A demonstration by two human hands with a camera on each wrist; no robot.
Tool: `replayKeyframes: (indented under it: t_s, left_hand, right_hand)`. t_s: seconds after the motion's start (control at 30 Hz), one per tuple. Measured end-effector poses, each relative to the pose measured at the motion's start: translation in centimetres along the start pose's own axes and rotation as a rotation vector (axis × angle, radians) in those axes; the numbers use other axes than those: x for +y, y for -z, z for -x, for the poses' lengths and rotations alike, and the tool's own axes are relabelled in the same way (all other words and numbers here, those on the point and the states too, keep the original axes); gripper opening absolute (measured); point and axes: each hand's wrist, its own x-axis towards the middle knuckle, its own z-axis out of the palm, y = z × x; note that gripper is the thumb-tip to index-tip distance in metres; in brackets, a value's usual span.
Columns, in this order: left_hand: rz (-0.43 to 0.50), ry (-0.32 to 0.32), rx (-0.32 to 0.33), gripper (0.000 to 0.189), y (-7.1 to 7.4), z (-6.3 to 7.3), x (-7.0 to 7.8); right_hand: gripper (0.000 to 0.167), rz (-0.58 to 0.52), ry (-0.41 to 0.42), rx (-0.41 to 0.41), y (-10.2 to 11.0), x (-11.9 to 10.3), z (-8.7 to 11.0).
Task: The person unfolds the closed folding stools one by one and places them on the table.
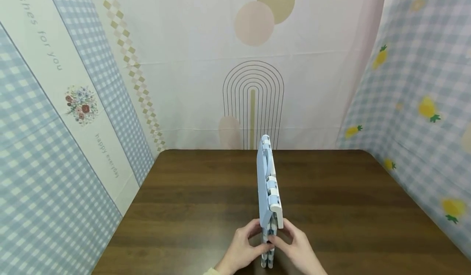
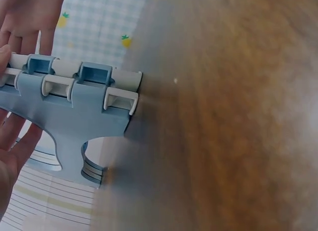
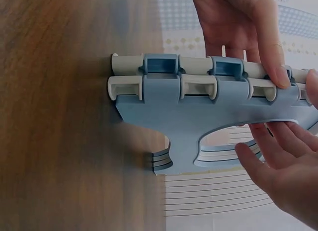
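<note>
A folded blue and white hinged plastic piece [image 1: 268, 185] stands on edge on the brown wooden table [image 1: 184, 201], running away from me. My left hand [image 1: 254, 242] and right hand [image 1: 288, 240] grip its near end from either side, fingertips meeting low on the panel. The left wrist view shows the hinge knuckles and a cut-out in the blue panel [image 2: 84, 112], with my left hand [image 2: 12, 151] at the frame's left edge. In the right wrist view my right hand [image 3: 278, 161] cups the panel [image 3: 198, 112] from below, and the left hand's fingers [image 3: 271, 52] lie over the hinge.
Patterned cloth walls close in the table on the left [image 1: 55, 124], back [image 1: 254, 83] and right [image 1: 423, 103]. The table's far edge meets the back cloth just behind the plastic piece.
</note>
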Motion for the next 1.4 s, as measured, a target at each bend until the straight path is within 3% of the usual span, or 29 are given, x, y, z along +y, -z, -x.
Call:
replayKeyframes:
  t_s: [0.23,0.53,0.8,1.0,1.27,1.4]
  left_hand:
    - [-0.007,0.009,-0.002,0.045,0.3,-0.1,0.2]
    - [0.021,0.081,-0.023,0.044,0.4,-0.2,0.5]
    - [0.020,0.101,-0.018,0.042,-0.3,0.1,0.6]
    - [0.034,0.106,0.000,0.043,-0.5,0.3,0.3]
    - [0.028,0.125,0.026,0.043,-1.3,-0.5,-0.1]
    - [0.020,0.111,0.040,0.044,-1.7,-1.2,-0.3]
  right_hand:
    - [0.043,0.022,0.063,0.023,-0.6,0.0,0.1]
    - [0.043,0.040,0.096,0.024,-0.6,0.2,0.1]
    - [0.032,0.138,0.287,0.131,-0.7,1.2,0.5]
    - [0.031,0.188,0.328,0.103,-0.5,1.4,0.4]
    - [0.031,0.210,0.430,0.110,0.4,2.3,-0.6]
    - [0.033,0.176,0.408,0.097,1.1,2.4,-1.2]
